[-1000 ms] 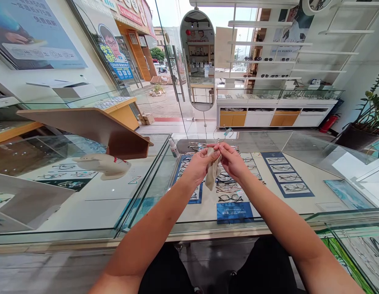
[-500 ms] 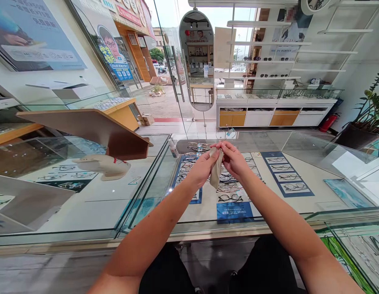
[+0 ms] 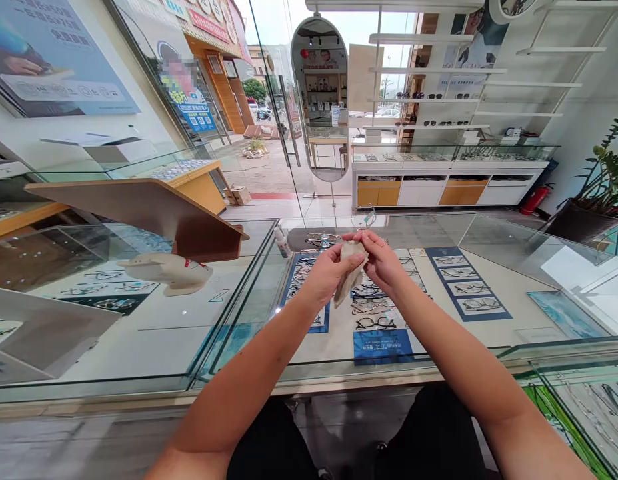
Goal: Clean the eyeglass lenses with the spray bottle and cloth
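Observation:
Above the glass counter, my left hand [image 3: 325,275] is closed round a beige cleaning cloth [image 3: 345,285], which bunches over the fingers and hangs below them. Close beside it, my right hand [image 3: 382,261] pinches at the cloth's upper edge. A thin-rimmed pair of eyeglasses [image 3: 369,217] sticks up just past the fingertips. It appears to be held by my right hand, though the fingers and cloth hide most of the frame. Both hands nearly touch each other.
A grey tray [image 3: 296,240] with more eyeglasses and a small white spray bottle [image 3: 282,243] stand on the glass counter [image 3: 309,370]. Rows of frames lie under the glass. At left are a brown angled stand [image 3: 139,200] and a white box [image 3: 63,327].
The cloth has shifted and spread between my hands, its hanging end now further left. The glasses beyond the fingers have tilted upward. My arms stay in almost the same place.

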Demonstrator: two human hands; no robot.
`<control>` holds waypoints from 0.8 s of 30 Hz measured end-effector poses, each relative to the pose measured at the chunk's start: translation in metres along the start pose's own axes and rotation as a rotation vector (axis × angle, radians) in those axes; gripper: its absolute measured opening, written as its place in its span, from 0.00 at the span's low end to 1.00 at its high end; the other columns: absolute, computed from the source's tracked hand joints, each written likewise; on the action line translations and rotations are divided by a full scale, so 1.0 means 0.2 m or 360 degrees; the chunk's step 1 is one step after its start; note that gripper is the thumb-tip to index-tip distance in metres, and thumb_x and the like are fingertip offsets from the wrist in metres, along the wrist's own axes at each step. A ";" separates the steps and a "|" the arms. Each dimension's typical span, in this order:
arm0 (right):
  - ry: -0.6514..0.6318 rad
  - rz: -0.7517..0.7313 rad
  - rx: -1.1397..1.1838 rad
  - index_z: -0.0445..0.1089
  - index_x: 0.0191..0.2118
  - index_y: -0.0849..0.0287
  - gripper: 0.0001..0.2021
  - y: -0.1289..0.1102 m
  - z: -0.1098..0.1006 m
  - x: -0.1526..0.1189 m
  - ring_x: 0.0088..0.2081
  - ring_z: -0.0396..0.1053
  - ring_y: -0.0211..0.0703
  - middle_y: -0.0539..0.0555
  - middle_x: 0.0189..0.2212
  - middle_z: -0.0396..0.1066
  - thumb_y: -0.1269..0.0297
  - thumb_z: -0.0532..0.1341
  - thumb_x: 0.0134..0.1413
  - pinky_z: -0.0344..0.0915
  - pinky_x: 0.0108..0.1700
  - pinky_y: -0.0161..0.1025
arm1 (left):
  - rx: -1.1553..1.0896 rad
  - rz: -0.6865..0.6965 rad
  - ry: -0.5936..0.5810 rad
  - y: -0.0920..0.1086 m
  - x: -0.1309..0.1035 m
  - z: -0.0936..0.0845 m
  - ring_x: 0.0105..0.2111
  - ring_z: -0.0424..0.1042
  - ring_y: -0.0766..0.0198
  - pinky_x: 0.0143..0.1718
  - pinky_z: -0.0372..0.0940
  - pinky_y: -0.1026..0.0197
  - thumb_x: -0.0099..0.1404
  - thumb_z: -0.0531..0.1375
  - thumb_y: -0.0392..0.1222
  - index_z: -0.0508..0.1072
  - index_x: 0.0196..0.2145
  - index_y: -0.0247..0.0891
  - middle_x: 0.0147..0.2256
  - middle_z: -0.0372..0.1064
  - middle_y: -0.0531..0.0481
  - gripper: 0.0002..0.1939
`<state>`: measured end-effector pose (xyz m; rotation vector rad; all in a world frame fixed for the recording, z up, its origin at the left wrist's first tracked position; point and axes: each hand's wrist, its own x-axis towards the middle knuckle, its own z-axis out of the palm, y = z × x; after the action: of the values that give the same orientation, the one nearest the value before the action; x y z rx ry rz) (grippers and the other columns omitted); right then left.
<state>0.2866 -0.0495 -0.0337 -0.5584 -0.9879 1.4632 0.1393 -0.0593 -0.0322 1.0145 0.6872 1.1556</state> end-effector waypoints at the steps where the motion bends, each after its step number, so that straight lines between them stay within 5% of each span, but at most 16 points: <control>1: -0.0002 -0.0001 0.0008 0.79 0.35 0.51 0.21 0.00 0.00 0.00 0.48 0.77 0.47 0.53 0.48 0.86 0.43 0.82 0.48 0.73 0.49 0.41 | 0.0017 0.0007 0.0022 0.00 0.00 -0.01 0.33 0.79 0.63 0.39 0.73 0.60 0.41 0.89 0.52 0.86 0.42 0.38 0.35 0.83 0.50 0.33; 7: -0.0010 0.0026 -0.0015 0.78 0.36 0.51 0.23 -0.01 0.00 0.00 0.46 0.77 0.47 0.54 0.48 0.86 0.42 0.83 0.46 0.72 0.45 0.40 | 0.0049 -0.0003 0.0103 0.00 0.02 -0.03 0.33 0.79 0.63 0.41 0.74 0.59 0.38 0.89 0.53 0.87 0.40 0.37 0.37 0.85 0.48 0.34; 13: -0.0005 -0.0002 0.0003 0.79 0.36 0.51 0.23 0.00 -0.01 0.00 0.42 0.75 0.44 0.53 0.46 0.86 0.42 0.83 0.44 0.72 0.45 0.40 | 0.0065 0.0021 -0.0035 0.00 0.02 -0.03 0.34 0.79 0.62 0.41 0.74 0.60 0.43 0.88 0.56 0.87 0.42 0.37 0.36 0.84 0.49 0.33; 20: 0.0027 0.0016 0.0020 0.80 0.36 0.52 0.21 0.01 0.00 0.01 0.24 0.47 0.33 0.50 0.46 0.86 0.42 0.81 0.47 0.52 0.25 0.36 | 0.0128 0.0175 -0.0096 -0.03 0.01 -0.01 0.35 0.81 0.59 0.42 0.75 0.58 0.52 0.85 0.60 0.84 0.46 0.37 0.36 0.83 0.49 0.33; 24: 0.0062 0.0029 -0.0077 0.83 0.40 0.50 0.22 0.03 0.04 -0.01 0.25 0.49 0.34 0.49 0.49 0.86 0.38 0.79 0.49 0.53 0.26 0.38 | 0.0167 0.0276 0.0033 -0.05 0.01 0.01 0.31 0.78 0.61 0.38 0.73 0.60 0.53 0.83 0.63 0.82 0.48 0.38 0.31 0.81 0.52 0.34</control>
<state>0.2781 -0.0526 -0.0347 -0.6299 -0.9919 1.4424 0.1451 -0.0584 -0.0412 1.1703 0.6922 1.2925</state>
